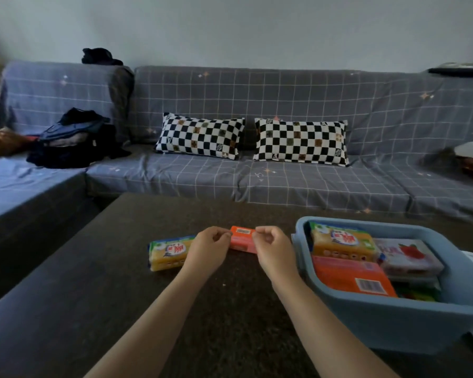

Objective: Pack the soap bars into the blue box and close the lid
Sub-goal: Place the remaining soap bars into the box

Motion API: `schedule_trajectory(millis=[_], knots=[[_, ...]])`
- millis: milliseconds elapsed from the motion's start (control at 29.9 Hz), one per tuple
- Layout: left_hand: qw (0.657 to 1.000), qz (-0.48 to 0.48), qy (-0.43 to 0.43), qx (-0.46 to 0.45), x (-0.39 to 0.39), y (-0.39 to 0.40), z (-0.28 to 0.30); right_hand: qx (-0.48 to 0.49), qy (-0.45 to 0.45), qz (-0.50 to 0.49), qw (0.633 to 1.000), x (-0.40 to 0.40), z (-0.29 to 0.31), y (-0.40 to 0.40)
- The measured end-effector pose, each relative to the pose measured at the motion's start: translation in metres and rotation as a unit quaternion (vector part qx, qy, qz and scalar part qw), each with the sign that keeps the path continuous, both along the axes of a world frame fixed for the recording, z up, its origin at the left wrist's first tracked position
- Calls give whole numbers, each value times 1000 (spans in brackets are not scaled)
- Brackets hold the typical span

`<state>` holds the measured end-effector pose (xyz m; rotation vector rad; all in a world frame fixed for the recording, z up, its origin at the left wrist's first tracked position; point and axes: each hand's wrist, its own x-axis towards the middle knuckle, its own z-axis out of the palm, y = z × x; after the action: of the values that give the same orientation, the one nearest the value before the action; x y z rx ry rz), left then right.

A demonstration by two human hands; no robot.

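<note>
Reaching forward over a dark surface point(120, 296), two bare forearms stretch out side by side, palms turned inward toward each other. The left hand point(208, 248) and the right hand point(273, 248) both have curled fingers, with thumb and forefinger pinched at opposite ends of an orange soap bar point(243, 238) that sits near the middle of the surface. A white barcode label shows on its far edge; no words on it can be read.

Just left of the left hand, a yellow soap bar point(168, 252) lies flat on the surface. Its wrapper has green ends and a red, white and blue logo, too blurred to read.

At the surface's right edge stands the blue box point(380, 320), open, with no lid on top. Inside, a second yellow bar point(343, 242) with the same logo lies at the far end, a large orange pack point(352, 276) with a barcode lies nearer, and a pale pink pack point(410, 255) bearing a red picture lies to their right. Something green shows beneath them.

Behind the surface runs a grey checked sofa point(298, 184) with two black-and-white chequered cushions point(200, 136).
</note>
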<state>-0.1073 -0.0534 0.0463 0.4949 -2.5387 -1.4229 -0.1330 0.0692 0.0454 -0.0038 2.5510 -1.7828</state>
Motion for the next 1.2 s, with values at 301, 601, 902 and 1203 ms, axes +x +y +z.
schedule_trajectory(millis=[301,601,902,1203], knots=[[998,-10,-62,18,-81,-7,-45,0,-84,-125,989,-62,-69,-21],[995,0,-95,43,-114,-12,-83,-23,-104,-135,985,-88,-93,-26],[990,118,76,18,-48,-50,-49,-219,-106,-93,965,-51,-67,-57],[963,255,67,48,4,-109,-50,-169,-138,5,976,-21,-52,-125]])
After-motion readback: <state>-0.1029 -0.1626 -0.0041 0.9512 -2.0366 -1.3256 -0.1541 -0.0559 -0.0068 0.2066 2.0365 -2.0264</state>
